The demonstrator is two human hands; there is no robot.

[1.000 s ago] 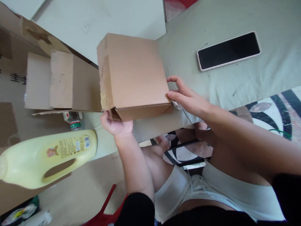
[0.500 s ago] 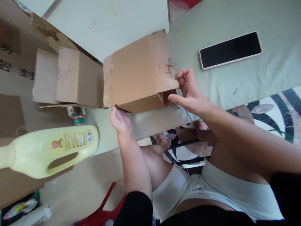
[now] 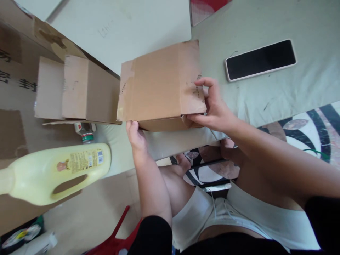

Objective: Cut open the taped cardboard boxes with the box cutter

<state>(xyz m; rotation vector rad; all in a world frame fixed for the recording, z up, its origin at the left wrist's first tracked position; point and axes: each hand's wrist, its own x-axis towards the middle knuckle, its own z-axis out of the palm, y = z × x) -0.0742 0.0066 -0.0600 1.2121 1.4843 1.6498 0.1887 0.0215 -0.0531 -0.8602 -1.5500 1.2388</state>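
A brown cardboard box (image 3: pixel 156 85) with taped, torn-edged flaps lies in front of me in the head view, tilted a little. My left hand (image 3: pixel 136 136) grips its lower left corner, with some fingers hidden under the cardboard. At the right end my right hand (image 3: pixel 215 106) holds the end flap, index finger on the printed side and thumb at the lower edge. To the left stands a second cardboard box (image 3: pixel 102 92) with its flaps sticking out.
A phone (image 3: pixel 261 60) lies on the pale cloth (image 3: pixel 278 85) at the right. A yellow jug (image 3: pixel 34 173) and a small green-capped bottle (image 3: pixel 87 137) are at the left. Behind is a white surface (image 3: pixel 148 24); a red chair (image 3: pixel 119 230) shows below.
The front box has turned and tipped slightly, its right end moving right and down. My right thumb and index finger have closed onto its flap.
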